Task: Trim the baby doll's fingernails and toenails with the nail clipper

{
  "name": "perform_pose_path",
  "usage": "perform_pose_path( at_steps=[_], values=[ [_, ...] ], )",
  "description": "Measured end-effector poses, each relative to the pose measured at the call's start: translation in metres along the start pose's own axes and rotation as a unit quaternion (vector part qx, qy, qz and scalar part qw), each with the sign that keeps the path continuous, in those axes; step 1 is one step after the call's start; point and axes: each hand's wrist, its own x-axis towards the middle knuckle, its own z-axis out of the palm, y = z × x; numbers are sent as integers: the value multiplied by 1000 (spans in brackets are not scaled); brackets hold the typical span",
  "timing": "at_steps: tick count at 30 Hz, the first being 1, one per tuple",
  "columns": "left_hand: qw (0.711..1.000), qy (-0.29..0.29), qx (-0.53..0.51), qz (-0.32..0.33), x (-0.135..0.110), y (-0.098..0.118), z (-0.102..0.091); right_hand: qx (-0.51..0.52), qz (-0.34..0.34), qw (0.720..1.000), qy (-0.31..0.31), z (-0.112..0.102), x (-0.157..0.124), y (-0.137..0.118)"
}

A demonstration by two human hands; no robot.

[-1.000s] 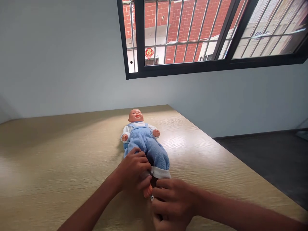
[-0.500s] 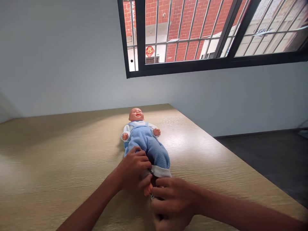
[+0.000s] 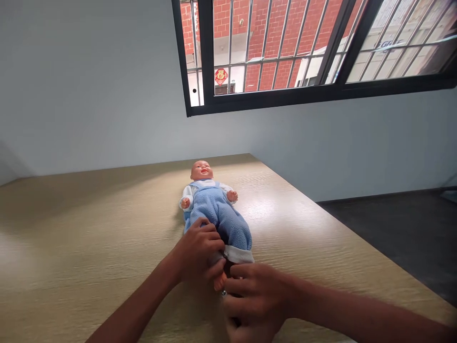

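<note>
A baby doll in blue overalls and a white top lies on its back, its head toward the wall. My left hand is closed around the doll's lower leg on the left, by the trouser cuff. One orange-pink foot pokes out between my hands. My right hand is closed in a pinch just right of that foot. A tiny shiny piece shows at its fingertips; the rest of what it grips is hidden. The other leg's white cuff lies above my right hand.
The doll rests on a light wood table, whose right edge slants down toward the lower right. Behind it stands a pale wall with a barred, black-framed window. A dark floor lies beyond the table's right edge.
Almost nothing differs. My right hand shifts very slightly at the foot, and the view moves a little; my left hand and the doll stay put.
</note>
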Motion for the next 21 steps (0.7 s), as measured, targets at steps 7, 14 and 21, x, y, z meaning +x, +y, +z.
perform_pose_path(
  at_steps=[7,14,21],
  values=[
    [1000,-2,11,0,0,0,1,10,-34,999,-18,-4,1,3],
    [1000,3,27,-4,1,-1,2,13,-16,1000,-17,-2,1,-1],
    [999,2,38,-1,0,0,1,14,-45,999,-13,-4,1,3]
  ],
)
